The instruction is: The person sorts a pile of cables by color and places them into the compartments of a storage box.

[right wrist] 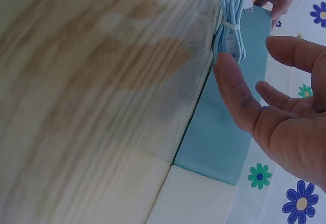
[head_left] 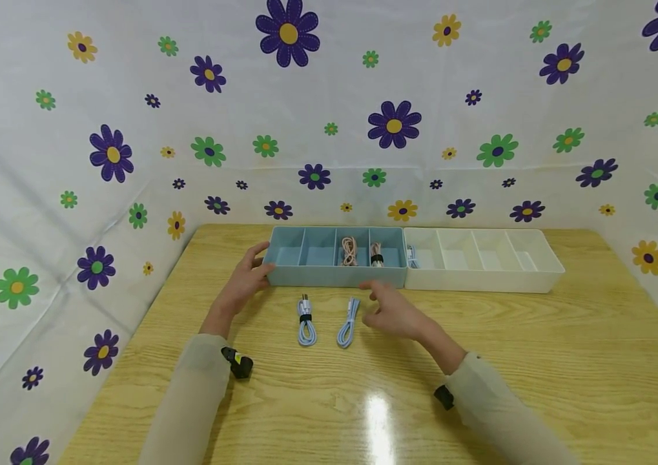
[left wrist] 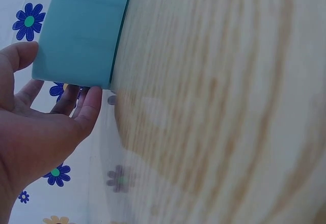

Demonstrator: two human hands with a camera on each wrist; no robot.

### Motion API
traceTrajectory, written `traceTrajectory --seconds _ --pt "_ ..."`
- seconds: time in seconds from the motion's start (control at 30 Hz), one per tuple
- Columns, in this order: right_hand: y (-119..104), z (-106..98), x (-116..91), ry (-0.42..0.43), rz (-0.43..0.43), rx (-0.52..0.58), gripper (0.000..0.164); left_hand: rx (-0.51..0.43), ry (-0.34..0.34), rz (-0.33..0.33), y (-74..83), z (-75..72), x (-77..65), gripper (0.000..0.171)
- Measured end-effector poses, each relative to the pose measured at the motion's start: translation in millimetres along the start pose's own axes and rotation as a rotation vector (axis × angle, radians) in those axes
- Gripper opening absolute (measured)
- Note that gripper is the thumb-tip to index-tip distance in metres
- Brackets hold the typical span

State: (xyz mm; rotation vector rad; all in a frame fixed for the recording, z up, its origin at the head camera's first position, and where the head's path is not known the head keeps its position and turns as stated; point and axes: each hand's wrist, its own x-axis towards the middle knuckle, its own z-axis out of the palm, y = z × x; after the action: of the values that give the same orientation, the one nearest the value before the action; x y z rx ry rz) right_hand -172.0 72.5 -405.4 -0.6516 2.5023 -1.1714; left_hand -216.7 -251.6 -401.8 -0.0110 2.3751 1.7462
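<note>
My left hand [head_left: 244, 281] touches the left end of a blue divided box [head_left: 334, 278], thumb and fingers spread around its corner. In the left wrist view, fingertips lie right at the edge of the blue box [left wrist: 81, 35]. Close in front of that box, my right hand [head_left: 395, 313] hovers with loosely bent fingers, holding nothing. Nearest to it lies a bundled light-blue cable [head_left: 347, 326], which overlaps a fingertip in the right wrist view. Left of this is another light-blue cable [head_left: 305, 326] bound with a black strap, its plug prongs pointing toward the box.
A pink cable [head_left: 349, 250] and a black-strapped pinkish cable [head_left: 376, 257] sit in the blue box's two right compartments. Adjoining it is a white divided box [head_left: 482, 281], with a light-blue cable [head_left: 412, 256] in its leftmost compartment. Flowered cloth [head_left: 340, 97] hangs behind the wooden table [head_left: 282, 407].
</note>
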Motion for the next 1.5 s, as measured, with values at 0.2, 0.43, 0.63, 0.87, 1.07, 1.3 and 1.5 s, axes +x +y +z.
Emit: traceTrajectory --seconds 0.2,0.43,0.63,0.87,1.07,1.3,1.5 --pt "-0.5 5.0 1.4 -0.009 0.015 -0.024 0.057 -0.018 -0.002 -0.005 0.6 -0.2 -0.2 0.063" --pt "-0.7 9.0 5.8 -0.033 -0.006 -0.033 0.057 -0.019 -0.005 -0.003 1.7 -0.1 -0.2 0.063" --pt "-1.9 12.8 8.9 -0.049 -0.004 -0.076 0.058 -0.017 -0.010 0.015 1.7 0.3 -0.3 0.063" --pt "-6.0 14.6 10.9 -0.060 -0.001 -0.105 0.057 -0.002 0.004 0.013 -15.4 -3.1 11.9 0.064" --pt "-5.6 14.7 12.7 -0.077 -0.011 -0.108 0.056 -0.006 0.010 0.027 -28.7 -4.6 20.4 0.063" --pt "-3.5 17.1 14.9 -0.090 -0.021 -0.112 0.053 -0.025 -0.002 0.053 -30.3 -4.2 19.9 0.063" --pt "-5.8 20.3 16.9 -0.092 0.003 -0.124 0.050 -0.031 -0.006 0.046 -29.2 -4.5 19.2 0.064"
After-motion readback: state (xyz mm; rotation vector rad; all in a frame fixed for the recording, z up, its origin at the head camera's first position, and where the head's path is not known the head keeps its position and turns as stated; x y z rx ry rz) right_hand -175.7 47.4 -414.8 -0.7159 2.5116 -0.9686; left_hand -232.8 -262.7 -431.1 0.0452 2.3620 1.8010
